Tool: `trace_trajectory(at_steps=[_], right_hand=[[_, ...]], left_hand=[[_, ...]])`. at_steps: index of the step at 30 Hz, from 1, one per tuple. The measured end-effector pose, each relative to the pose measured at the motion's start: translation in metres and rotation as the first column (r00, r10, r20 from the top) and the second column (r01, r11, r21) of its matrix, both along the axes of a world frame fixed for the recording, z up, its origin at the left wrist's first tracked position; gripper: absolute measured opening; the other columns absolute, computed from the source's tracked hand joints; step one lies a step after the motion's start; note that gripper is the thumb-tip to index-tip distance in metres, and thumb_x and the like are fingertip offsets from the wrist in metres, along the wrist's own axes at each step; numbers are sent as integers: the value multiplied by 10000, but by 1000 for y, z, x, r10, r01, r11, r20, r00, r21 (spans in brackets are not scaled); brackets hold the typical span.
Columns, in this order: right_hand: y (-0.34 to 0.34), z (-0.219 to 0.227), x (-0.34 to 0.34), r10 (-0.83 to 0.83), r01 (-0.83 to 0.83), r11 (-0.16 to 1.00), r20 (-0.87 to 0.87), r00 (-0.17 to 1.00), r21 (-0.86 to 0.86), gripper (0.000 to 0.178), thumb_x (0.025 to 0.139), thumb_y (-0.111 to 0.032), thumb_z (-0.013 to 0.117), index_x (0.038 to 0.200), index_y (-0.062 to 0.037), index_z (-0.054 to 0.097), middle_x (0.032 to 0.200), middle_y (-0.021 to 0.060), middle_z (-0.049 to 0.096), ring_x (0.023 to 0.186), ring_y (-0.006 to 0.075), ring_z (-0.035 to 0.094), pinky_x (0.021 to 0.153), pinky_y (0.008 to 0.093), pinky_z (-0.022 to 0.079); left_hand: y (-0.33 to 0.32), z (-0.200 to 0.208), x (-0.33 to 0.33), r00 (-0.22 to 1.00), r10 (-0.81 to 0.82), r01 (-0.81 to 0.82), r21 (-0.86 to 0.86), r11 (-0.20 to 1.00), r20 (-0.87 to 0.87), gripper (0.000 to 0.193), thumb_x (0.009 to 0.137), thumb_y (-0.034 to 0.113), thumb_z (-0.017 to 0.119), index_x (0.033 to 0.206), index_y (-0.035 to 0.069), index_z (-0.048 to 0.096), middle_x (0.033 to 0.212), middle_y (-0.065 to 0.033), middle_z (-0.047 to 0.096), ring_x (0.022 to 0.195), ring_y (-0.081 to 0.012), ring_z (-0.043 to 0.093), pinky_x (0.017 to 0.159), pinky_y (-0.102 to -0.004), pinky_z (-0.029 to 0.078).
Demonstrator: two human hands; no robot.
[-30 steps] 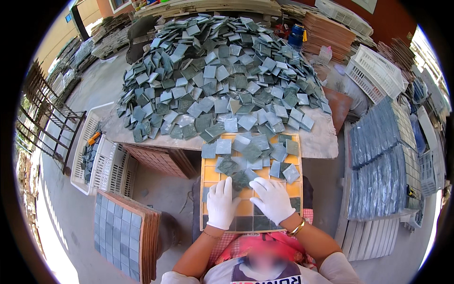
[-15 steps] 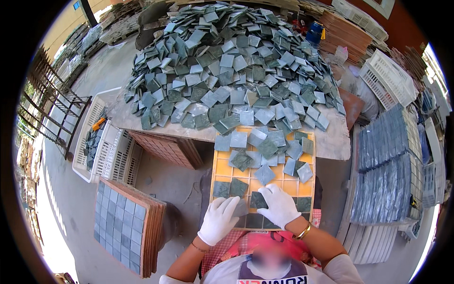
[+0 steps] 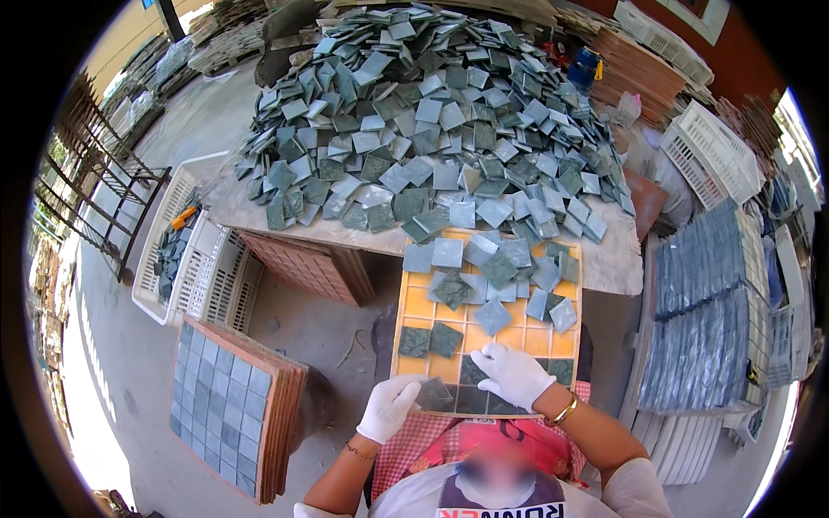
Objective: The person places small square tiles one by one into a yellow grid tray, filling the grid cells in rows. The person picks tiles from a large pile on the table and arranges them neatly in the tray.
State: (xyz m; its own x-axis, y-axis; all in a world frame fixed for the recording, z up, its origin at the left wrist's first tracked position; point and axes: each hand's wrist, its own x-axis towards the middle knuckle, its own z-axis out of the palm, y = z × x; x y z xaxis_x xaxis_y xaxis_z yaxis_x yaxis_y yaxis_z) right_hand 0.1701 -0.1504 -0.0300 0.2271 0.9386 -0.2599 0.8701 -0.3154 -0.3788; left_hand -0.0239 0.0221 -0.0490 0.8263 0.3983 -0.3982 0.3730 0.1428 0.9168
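Note:
A yellow-orange gridded tray [image 3: 413, 312] lies before me, its far end against the work table. My left hand [image 3: 389, 409], in a white glove, is closed on the left edge of a grey-green square stone tile [image 3: 434, 395] at the tray's near left corner. My right hand [image 3: 515, 378], also gloved, rests over the near right cells with its fingers stretched out across dark tiles, their tips partly hidden. Dark tiles [image 3: 472, 399] sit in the near rows. Two green tiles [image 3: 445, 339] lie farther up on the left, and several loose tiles [image 3: 492, 317] cover the far half.
A large heap of tiles [image 3: 423, 129] covers the table [image 3: 609, 268]. At left stand a stack of tile-filled trays [image 3: 220, 397] and white crates [image 3: 207, 285]. To the right are wrapped tile stacks [image 3: 699, 319] and a white crate [image 3: 712, 155].
My left hand has drawn back a little toward the near left, now pinching the tile's edge. My right hand stays over the near right cells. The whole view has shifted slightly.

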Motion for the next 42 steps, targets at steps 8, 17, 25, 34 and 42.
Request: trace_trajectory(at_steps=[8, 17, 25, 34, 42], right_hand=[[36, 9, -4, -182, 150, 911, 48, 982, 385, 477, 833, -286, 672, 1227, -64, 521, 1060, 123, 577, 963, 313, 596, 817, 425, 499], [68, -3, -12, -274, 273, 944, -18, 962, 187, 366, 823, -305, 677, 1054, -45, 562, 957, 153, 606, 907, 323, 619, 743, 414, 510], [47, 25, 25, -447, 571, 759, -387, 807, 314, 233, 823, -116, 663, 1042, -39, 647, 921, 146, 673, 840, 267, 660, 750, 360, 509], [38, 20, 24, -416, 565, 798, -487, 767, 208, 239, 854, -116, 638, 1080, -40, 656, 976, 121, 702, 894, 213, 678, 783, 314, 517], [48, 21, 5, -369, 551, 822, -600, 710, 147, 236, 865, -131, 627, 1087, -57, 659, 981, 106, 697, 813, 218, 648, 787, 320, 513]], left_hand=[[-4, -6, 33, 975, -62, -95, 654, 751, 213, 287, 836, 64, 636, 1121, 33, 636, 954, -174, 655, 816, -270, 661, 734, -331, 525], [-14, -9, 20, 975, -215, 67, 872, 485, 45, 440, 721, 153, 738, 1125, 51, 597, 1109, -126, 583, 958, -338, 567, 841, -414, 480], [-22, -9, 31, 984, -169, 47, 829, 557, 58, 414, 743, 122, 718, 1133, 80, 586, 1124, -131, 541, 1016, -334, 550, 854, -428, 469], [-3, 11, 24, 980, -198, 77, 893, 443, 13, 451, 746, 161, 706, 1175, 100, 581, 1231, -98, 563, 930, -311, 597, 805, -397, 506], [60, 2, 66, 941, -334, 192, 886, 423, -45, 529, 668, 174, 777, 1137, 78, 552, 1180, -124, 521, 1045, -339, 545, 889, -418, 480]])
